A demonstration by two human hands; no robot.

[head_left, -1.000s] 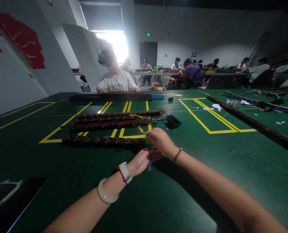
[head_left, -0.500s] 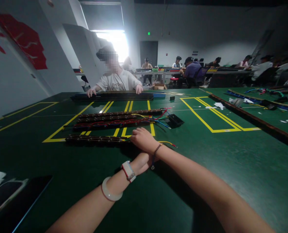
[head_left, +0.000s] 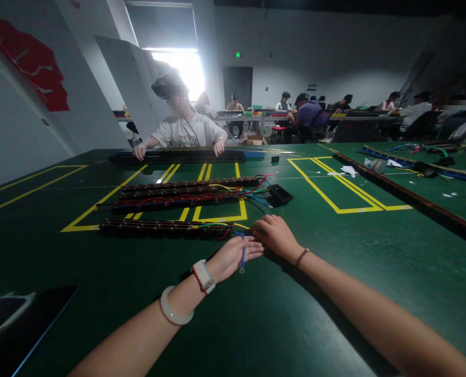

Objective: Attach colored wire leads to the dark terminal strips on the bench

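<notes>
My left hand [head_left: 235, 254] is palm up at the right end of the nearest dark strip [head_left: 158, 227], fingers stretched out. A blue wire [head_left: 243, 254] with a ring end lies across it, by the thumb. Just right of it my right hand [head_left: 276, 235] has its fingers curled together round the yellow wire [head_left: 241, 226] that comes from the strip. Green and red wires also run at that strip's end. Behind it lie more dark strips [head_left: 189, 191] with red, blue and yellow wires and a small black box [head_left: 280, 193].
A person [head_left: 186, 125] across the green table [head_left: 225, 335] has both hands on long dark bars [head_left: 178, 156]. One long brown bar [head_left: 406, 191] runs along the right. A dark flat panel [head_left: 40, 324] is at the lower left.
My right hand has moved right, off my left hand and wrist, onto the yellow wire's free end. My left hand's fingers and the blue wire now show.
</notes>
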